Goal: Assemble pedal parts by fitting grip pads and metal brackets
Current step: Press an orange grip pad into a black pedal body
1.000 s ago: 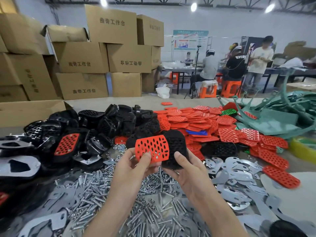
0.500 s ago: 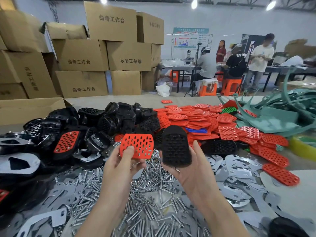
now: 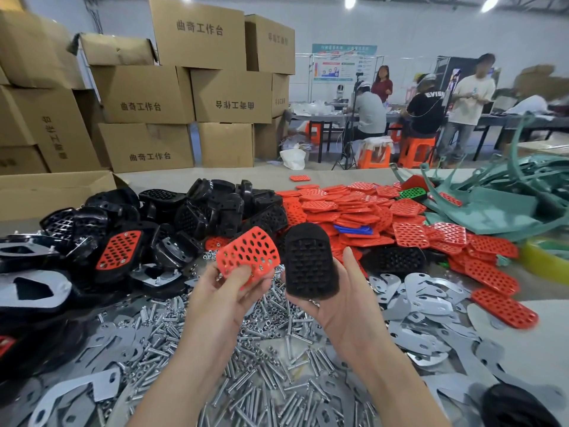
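Observation:
My left hand (image 3: 226, 298) pinches a red perforated grip pad (image 3: 248, 255) by its lower edge, tilted up to the right. Beside it my right hand (image 3: 345, 298) cradles a black pedal body (image 3: 309, 263), upright, its studded face toward me, thumb along its right side. Pad and pedal are a small gap apart. Below both hands lies a heap of silver bolts and nuts (image 3: 271, 365). Flat metal brackets (image 3: 425, 306) spread to the right.
A pile of black pedal bodies (image 3: 191, 214) fills the left, one with a red pad fitted (image 3: 118, 249). Loose red pads (image 3: 369, 211) heap behind, green plastic parts (image 3: 498, 208) at right. Cardboard boxes (image 3: 154, 97) stack at the back left. People work at a far table.
The red pad was in front of the black pedal a second ago; my hands drew them apart, and the pad now sits closer to the pedal, tilted.

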The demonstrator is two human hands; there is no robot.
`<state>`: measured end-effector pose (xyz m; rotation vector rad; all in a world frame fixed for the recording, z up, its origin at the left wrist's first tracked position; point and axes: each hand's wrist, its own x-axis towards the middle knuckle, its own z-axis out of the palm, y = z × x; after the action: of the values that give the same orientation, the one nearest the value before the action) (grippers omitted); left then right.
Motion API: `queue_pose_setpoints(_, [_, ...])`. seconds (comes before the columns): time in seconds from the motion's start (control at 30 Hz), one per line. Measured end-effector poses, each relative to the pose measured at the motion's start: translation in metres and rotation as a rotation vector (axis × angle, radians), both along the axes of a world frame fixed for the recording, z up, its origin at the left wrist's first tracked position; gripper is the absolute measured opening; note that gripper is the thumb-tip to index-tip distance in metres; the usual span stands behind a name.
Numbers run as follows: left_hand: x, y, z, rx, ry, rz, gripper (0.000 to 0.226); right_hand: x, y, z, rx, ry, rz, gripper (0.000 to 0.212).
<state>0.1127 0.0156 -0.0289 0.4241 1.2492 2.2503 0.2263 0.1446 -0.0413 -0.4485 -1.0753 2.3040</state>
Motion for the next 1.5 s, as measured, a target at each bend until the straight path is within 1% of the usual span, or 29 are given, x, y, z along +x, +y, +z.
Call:
queue_pose_setpoints(0.07, [0.001, 0.001, 0.001, -0.022, -0.008, -0.012, 0.015, -0.001, -0.002, -0.001, 0.001, 0.002, -0.004, 0.058])
queue_pose_setpoints(0.13, [0.003, 0.002, 0.000, -0.067, 0.028, -0.002, 0.017, -0.002, -0.003, -0.003, -0.004, 0.014, -0.017, 0.056])
queue_pose_setpoints(0.3, [0.008, 0.006, -0.006, -0.049, 0.064, -0.066, 0.040, -0.007, -0.006, -0.008, 0.027, 0.003, -0.070, 0.038])
queue_pose_setpoints(0.33, [0.009, 0.006, -0.007, -0.050, 0.062, -0.072, 0.040, -0.007, -0.007, -0.009, 0.039, 0.009, -0.066, 0.037])
queue_pose_setpoints(0.43, [0.013, 0.008, -0.010, -0.080, 0.080, -0.056, 0.026, -0.009, -0.009, -0.010, 0.062, 0.031, -0.045, 0.037])
queue_pose_setpoints(0.57, [0.021, 0.008, -0.010, -0.221, 0.280, -0.025, 0.027, -0.013, -0.014, -0.009, 0.023, 0.055, -0.043, 0.054])
queue_pose_setpoints(0.67, [0.027, 0.008, -0.010, -0.276, 0.362, 0.041, 0.021, -0.013, -0.018, -0.010, 0.078, 0.031, -0.026, 0.055])
queue_pose_setpoints(0.77, [0.029, 0.008, -0.011, -0.315, 0.386, 0.116, 0.023, -0.012, -0.020, -0.011, 0.132, 0.019, -0.033, 0.054])
queue_pose_setpoints(0.9, [0.027, 0.008, -0.012, -0.392, 0.430, 0.152, 0.026, -0.013, -0.021, -0.010, 0.208, -0.009, -0.044, 0.049])
queue_pose_setpoints(0.97, [0.026, 0.007, -0.013, -0.400, 0.454, 0.171, 0.026, -0.013, -0.023, -0.010, 0.204, -0.007, -0.050, 0.048])
queue_pose_setpoints(1.03, [0.025, 0.006, -0.012, -0.433, 0.486, 0.171, 0.030, -0.012, -0.023, -0.010, 0.175, 0.010, -0.048, 0.041])
queue_pose_setpoints(1.1, [0.025, 0.005, -0.012, -0.421, 0.490, 0.136, 0.033, -0.012, -0.024, -0.008, 0.152, 0.013, -0.051, 0.040])
queue_pose_setpoints(1.2, [0.026, 0.007, -0.012, -0.347, 0.447, 0.012, 0.024, -0.012, -0.027, -0.006, 0.132, -0.009, -0.050, 0.050])
queue_pose_setpoints(1.27, [0.027, 0.008, -0.013, -0.299, 0.441, -0.041, 0.024, -0.010, -0.030, -0.005, 0.137, -0.018, -0.038, 0.051])
queue_pose_setpoints(1.4, [0.030, 0.006, -0.013, -0.256, 0.477, -0.073, 0.027, -0.006, -0.031, -0.004, 0.186, -0.040, -0.041, 0.052])
queue_pose_setpoints(1.5, [0.029, 0.005, -0.011, -0.236, 0.469, -0.090, 0.025, -0.007, -0.031, -0.004, 0.207, -0.051, -0.053, 0.054])
